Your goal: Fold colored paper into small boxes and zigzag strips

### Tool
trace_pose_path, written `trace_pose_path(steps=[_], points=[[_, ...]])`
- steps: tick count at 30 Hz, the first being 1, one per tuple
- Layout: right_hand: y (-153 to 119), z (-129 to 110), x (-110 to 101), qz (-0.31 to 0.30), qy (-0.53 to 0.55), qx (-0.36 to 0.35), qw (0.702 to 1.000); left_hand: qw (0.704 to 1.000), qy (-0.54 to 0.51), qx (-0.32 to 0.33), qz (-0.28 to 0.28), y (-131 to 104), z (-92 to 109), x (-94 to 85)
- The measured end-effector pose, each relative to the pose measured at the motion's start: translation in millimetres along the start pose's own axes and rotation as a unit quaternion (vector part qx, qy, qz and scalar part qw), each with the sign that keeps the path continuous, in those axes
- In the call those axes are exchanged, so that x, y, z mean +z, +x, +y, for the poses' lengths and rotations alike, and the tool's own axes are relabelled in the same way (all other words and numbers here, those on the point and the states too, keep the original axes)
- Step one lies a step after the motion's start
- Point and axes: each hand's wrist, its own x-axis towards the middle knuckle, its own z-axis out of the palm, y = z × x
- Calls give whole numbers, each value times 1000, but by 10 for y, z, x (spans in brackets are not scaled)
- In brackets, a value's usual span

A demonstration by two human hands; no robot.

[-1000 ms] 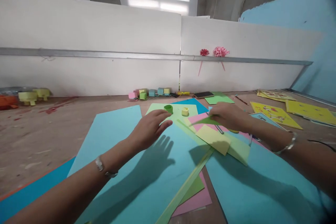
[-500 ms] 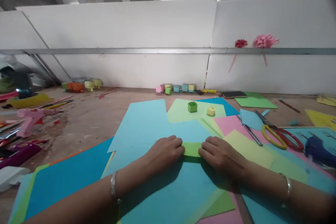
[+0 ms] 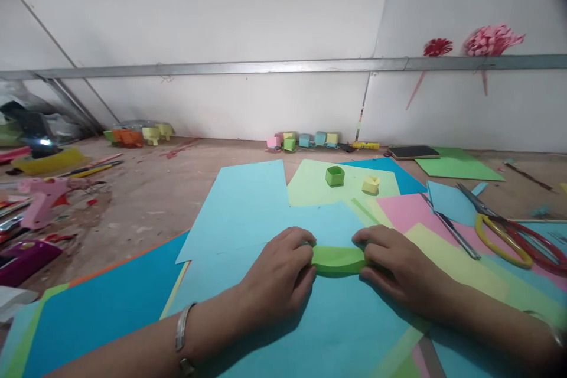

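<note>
A short green paper strip (image 3: 338,260) stretches between my two hands, just over the light blue paper sheets (image 3: 248,207). Its left end is pinched in my left hand (image 3: 287,269), with the fingers closed round it. At the other end, my right hand (image 3: 392,263) grips the strip between thumb and fingers. The strip looks slightly bowed, with a crease along its length. Beyond my hands, a small green paper box (image 3: 335,176) and a small yellow paper piece (image 3: 371,185) rest on a pale green sheet (image 3: 305,186).
Scissors (image 3: 505,233) and a metallic pen-like tool (image 3: 454,230) lie at right on coloured paper. A pink glue gun (image 3: 42,201) and a purple tool (image 3: 29,261) are at left. Several small paper cubes (image 3: 305,140) line the white wall (image 3: 212,18); a phone (image 3: 414,153) lies nearby.
My hands have moved slightly apart, and more of the green strip shows, now bowed and creased. The view has tilted down and shifted a little.
</note>
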Motion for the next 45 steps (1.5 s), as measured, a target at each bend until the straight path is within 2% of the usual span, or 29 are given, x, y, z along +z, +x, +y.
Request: trace_pose_path(steps=[3, 7, 14, 18, 23, 28, 38, 45], points=[[0, 0, -19, 1, 4, 4, 1000, 1000, -17, 11, -15, -25, 5, -11], [-5, -19, -47, 4, 44, 30, 999, 999, -32, -4, -23, -28, 12, -10], [-31, -69, -63, 18, 47, 95, 994, 999, -30, -28, 7, -22, 2, 12], [-41, -60, -26, 11, 72, 67, 995, 997, -33, -50, 42, -37, -22, 22], [-22, -20, 14, 22, 77, 40, 996, 996, -77, -38, 8, -12, -39, 7], [-42, 17, 42, 41, 70, 41, 996, 994, -98, -48, 11, 18, -31, -6], [-54, 17, 74, 50, 9, 11, 999, 996, -76, -57, 6, 16, -53, 19], [-50, -19, 69, 49, 19, 31, 998, 995, -59, -84, -8, 28, -22, 1]])
